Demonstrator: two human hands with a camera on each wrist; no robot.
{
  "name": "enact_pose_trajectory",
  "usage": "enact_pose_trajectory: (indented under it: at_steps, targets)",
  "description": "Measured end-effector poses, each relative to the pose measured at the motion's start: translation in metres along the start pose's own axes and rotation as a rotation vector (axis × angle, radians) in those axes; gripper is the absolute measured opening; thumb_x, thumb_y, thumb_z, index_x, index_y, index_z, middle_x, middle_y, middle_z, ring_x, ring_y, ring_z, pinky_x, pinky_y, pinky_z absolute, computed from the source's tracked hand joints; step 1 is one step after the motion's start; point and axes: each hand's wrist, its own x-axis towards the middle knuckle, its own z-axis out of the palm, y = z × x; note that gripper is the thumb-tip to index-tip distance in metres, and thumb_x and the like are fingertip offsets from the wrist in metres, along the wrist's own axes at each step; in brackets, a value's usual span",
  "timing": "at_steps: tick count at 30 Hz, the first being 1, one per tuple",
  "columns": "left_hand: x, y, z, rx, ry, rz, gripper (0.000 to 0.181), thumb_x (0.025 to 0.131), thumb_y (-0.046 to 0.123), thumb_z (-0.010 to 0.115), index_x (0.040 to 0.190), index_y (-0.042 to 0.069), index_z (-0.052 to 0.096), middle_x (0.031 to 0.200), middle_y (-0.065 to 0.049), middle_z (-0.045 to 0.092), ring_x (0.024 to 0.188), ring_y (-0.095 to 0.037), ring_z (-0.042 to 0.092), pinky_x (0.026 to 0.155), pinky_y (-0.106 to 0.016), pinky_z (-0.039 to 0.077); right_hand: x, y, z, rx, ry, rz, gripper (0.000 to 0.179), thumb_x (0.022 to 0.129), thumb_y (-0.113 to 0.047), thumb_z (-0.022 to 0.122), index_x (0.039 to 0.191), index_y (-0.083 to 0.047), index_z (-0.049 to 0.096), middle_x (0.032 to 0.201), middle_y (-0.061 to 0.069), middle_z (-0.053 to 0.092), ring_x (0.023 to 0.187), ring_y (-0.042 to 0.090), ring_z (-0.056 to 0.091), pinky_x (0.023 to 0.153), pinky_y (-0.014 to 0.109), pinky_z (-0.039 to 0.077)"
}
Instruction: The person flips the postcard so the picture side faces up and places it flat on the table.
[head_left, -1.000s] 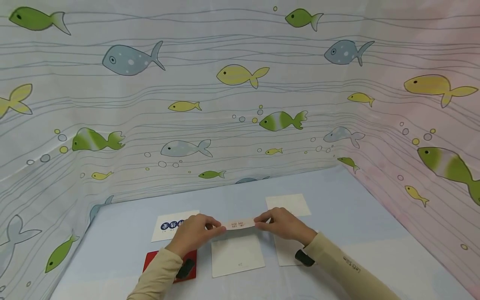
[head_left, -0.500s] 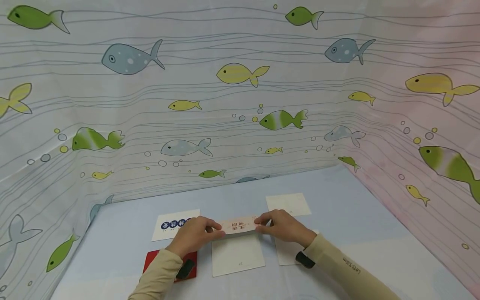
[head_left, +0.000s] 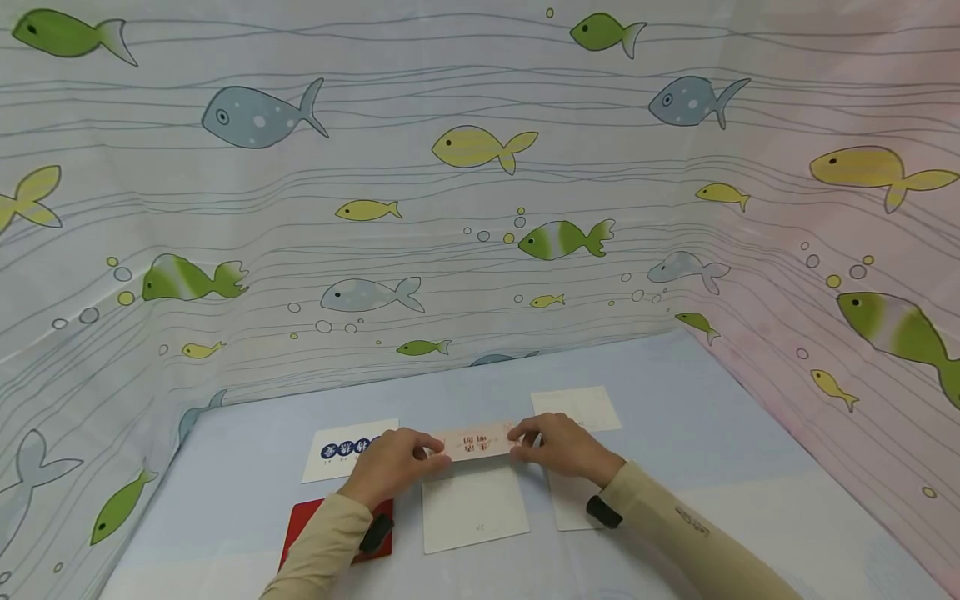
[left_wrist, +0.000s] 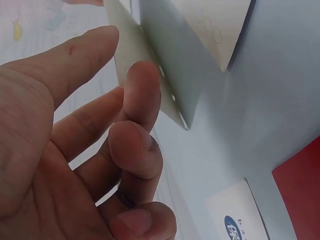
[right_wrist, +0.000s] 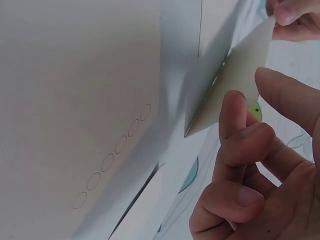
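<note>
A pale pink card (head_left: 477,443) with red characters, upside down in the head view, is held by its two short ends. My left hand (head_left: 396,463) pinches one end and my right hand (head_left: 564,445) the other, thumbs towards me. In the left wrist view the card's plain back (left_wrist: 131,47) leans up from the table, its long lower edge at or close to the surface. The right wrist view shows that same plain back (right_wrist: 245,70) beside the curled fingers (right_wrist: 233,114). Just in front of the card lies a white card (head_left: 477,512).
Left of the hands lie a white card with blue circles (head_left: 337,458) and a red card (head_left: 303,518). To the right are another white card (head_left: 573,507), partly under the right arm, and one further back (head_left: 581,407). Fish-patterned cloth (head_left: 480,250) walls the table.
The card has tipped, so more of its printed face shows in the head view than a second ago. Both hands keep their grip and have shifted only slightly.
</note>
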Motion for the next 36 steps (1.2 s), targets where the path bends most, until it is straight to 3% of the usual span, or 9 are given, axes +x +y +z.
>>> enact_pose_trajectory:
  at_steps: [8, 23, 36]
  targets:
    - [0.008, -0.002, 0.003, 0.022, 0.027, -0.018, 0.031, 0.085, 0.041, 0.08, 0.108, 0.019, 0.08, 0.079, 0.007, 0.065, 0.067, -0.013, 0.052, 0.054, -0.031, 0.042, 0.009, -0.002, 0.0, -0.014, 0.014, 0.045, 0.026, 0.093, -0.027, 0.075, 0.115, -0.014, 0.074, 0.087, -0.009, 0.063, 0.077, 0.011, 0.055, 0.064, 0.029, 0.045]
    - [0.021, -0.003, 0.009, 0.019, 0.038, -0.052, 0.03, 0.085, 0.037, 0.081, 0.107, 0.018, 0.08, 0.082, 0.005, 0.066, 0.074, -0.014, 0.055, 0.061, -0.033, 0.044, 0.023, 0.003, 0.003, -0.033, 0.025, 0.127, 0.027, 0.091, -0.025, 0.077, 0.116, -0.015, 0.074, 0.088, -0.007, 0.064, 0.078, 0.013, 0.054, 0.069, 0.032, 0.045]
    - [0.03, -0.007, 0.015, 0.049, 0.055, -0.053, 0.03, 0.083, 0.039, 0.082, 0.105, 0.019, 0.08, 0.083, 0.005, 0.069, 0.071, -0.011, 0.058, 0.06, -0.032, 0.046, 0.031, 0.005, 0.006, -0.055, 0.015, 0.148, 0.026, 0.091, -0.023, 0.078, 0.115, -0.014, 0.074, 0.086, -0.005, 0.063, 0.074, 0.013, 0.053, 0.067, 0.032, 0.043]
